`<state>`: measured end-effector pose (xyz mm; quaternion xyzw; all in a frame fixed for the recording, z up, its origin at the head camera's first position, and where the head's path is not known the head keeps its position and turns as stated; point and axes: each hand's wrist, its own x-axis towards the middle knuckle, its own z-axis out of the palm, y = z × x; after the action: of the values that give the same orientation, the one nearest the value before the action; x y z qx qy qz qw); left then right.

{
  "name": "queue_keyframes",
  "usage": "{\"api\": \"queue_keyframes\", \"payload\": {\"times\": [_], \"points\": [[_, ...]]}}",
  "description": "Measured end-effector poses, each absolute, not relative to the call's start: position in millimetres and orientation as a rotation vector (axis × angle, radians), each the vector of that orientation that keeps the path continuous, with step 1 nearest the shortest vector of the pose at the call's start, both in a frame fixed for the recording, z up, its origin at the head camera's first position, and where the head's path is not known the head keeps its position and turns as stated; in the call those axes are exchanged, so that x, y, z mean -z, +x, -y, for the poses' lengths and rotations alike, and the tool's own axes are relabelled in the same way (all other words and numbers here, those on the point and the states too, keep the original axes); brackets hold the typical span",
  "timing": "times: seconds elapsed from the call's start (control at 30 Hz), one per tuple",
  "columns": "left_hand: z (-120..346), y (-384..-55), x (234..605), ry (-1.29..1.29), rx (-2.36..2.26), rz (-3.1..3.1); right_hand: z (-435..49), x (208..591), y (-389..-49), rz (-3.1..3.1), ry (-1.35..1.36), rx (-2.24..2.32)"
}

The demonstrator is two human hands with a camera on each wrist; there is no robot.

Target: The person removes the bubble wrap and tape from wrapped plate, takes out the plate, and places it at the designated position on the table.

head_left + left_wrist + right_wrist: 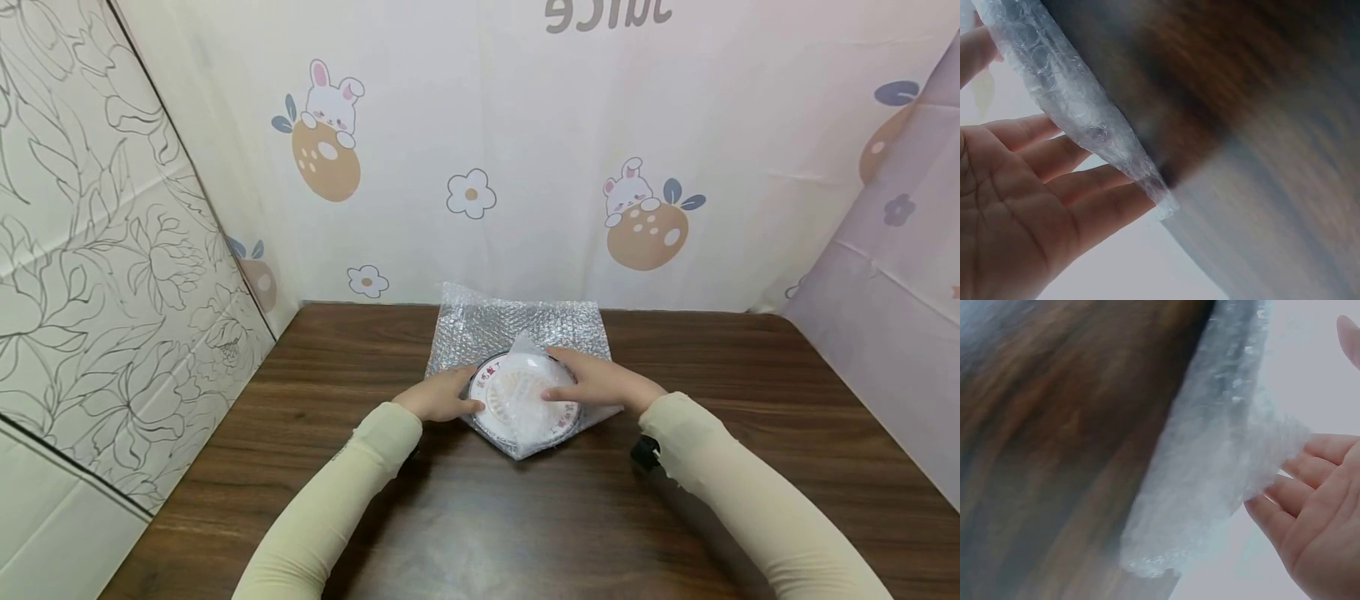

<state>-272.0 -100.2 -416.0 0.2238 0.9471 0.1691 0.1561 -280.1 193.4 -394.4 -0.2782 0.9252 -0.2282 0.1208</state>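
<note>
A white plate [495, 396] with red lettering and a dark rim lies face up on a sheet of bubble wrap [487, 327]. One pointed flap of the wrap [531, 408] is folded over the plate's middle and right part. At the left rim my left hand [444, 396] grips, its thumb over the plate's edge; in the left wrist view its fingers reach behind the wrap edge [1079, 103]. My right hand [600, 382] is spread at the right rim, thumb over the flap. The right wrist view shows its fingertips touching the wrap [1210, 469], with the thumb held apart.
Everything lies on a dark brown wooden table [465, 533]. Behind its far edge hangs a light curtain [525, 233] printed with rabbits and oranges. A floral panel [112, 242] stands along the left side. Black bands [645, 452] sit at the wrists, under pale sleeves.
</note>
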Motion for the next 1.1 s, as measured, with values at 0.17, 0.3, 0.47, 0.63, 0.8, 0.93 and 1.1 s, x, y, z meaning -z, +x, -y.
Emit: {"api": "queue_keyframes", "payload": {"times": [0.17,0.3,0.47,0.63,0.8,0.93,1.1], "points": [[99,-272,416,0.642,-0.492,-2.721,-189,388,-279,-2.747,-0.849,0.691],[99,-271,415,0.641,-0.480,-2.727,-187,389,-280,-2.780,-0.832,0.790],[97,-270,415,0.645,-0.477,-2.737,-188,389,-281,-2.817,-0.852,0.937],[97,-270,416,0.640,-0.490,-2.741,-190,384,-279,-2.848,-0.838,1.008],[97,-270,417,0.625,-0.502,-2.739,-193,380,-277,-2.831,-0.831,1.060],[97,-270,417,0.621,-0.502,-2.741,-198,378,-274,-2.817,-0.835,1.101],[96,-270,417,0.624,-0.496,-2.748,-204,374,-268,-2.806,-0.873,1.130]]}}
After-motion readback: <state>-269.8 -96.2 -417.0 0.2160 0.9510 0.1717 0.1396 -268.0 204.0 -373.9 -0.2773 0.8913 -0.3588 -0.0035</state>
